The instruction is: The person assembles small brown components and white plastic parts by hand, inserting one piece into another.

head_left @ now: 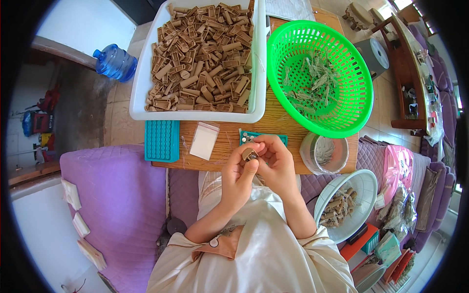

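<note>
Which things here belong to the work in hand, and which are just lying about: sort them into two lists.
Likely part of the work:
brown piece, at the fingertips of left hand and right hand
white tub of brown parts
green basket
pale bowl of tan pieces

Probably just lying about:
blue water bottle
pink bag

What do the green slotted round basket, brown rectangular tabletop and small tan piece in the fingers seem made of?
Basket: likely plastic, glossy, slots evenly molded. Tabletop: wood or wood-look laminate, satin; streaked grain shows. Tan piece: perhaps plastic, dull, evenly coloured; too small to settle.
</note>
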A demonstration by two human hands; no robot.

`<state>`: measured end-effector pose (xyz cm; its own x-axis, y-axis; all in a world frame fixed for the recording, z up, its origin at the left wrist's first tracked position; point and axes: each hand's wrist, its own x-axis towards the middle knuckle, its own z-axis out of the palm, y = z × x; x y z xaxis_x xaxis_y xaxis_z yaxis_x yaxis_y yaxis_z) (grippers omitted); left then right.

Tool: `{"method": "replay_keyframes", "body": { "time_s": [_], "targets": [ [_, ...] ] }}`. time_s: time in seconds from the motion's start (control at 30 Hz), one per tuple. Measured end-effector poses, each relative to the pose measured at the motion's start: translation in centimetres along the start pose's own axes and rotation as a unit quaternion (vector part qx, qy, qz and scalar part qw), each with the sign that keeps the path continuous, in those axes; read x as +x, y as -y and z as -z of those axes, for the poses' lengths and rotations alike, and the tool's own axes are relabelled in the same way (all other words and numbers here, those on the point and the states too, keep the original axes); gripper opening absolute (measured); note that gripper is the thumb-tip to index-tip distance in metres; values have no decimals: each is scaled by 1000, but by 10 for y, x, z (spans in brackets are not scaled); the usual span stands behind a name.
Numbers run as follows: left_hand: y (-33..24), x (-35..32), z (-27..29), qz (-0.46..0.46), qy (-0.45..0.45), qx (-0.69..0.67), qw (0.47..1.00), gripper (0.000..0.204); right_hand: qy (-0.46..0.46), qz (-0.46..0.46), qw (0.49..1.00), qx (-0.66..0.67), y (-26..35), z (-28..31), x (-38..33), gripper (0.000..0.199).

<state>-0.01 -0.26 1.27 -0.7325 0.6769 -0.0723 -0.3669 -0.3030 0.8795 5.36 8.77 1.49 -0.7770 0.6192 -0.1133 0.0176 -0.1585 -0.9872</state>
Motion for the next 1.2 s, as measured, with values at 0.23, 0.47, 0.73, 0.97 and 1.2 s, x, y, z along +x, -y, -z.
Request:
{"method": "replay_keyframes", "body": {
  "time_s": [0.23, 0.47, 0.73, 0.97, 1.2],
  "targets": [
    [2, 2, 30, 117, 17, -43, 992, 34, 129, -43, 989, -64, -16, 38, 23, 30],
    [-2, 6, 62, 171, -52, -24, 984, 41, 39, 6, 953, -301, -46, 44, 24, 24],
    [7, 3, 65, 226, -19, -73, 971, 45, 16, 184, 878, -442, -73, 26, 32, 20],
    [4, 4, 66, 249, 1, -82, 965, 45, 16, 193, 895, -402, -74, 27, 32, 17],
    [8, -1, 64, 233, 43, -69, 969, 45, -26, 321, 914, -245, -30, -1, 5, 23]
  ]
}}
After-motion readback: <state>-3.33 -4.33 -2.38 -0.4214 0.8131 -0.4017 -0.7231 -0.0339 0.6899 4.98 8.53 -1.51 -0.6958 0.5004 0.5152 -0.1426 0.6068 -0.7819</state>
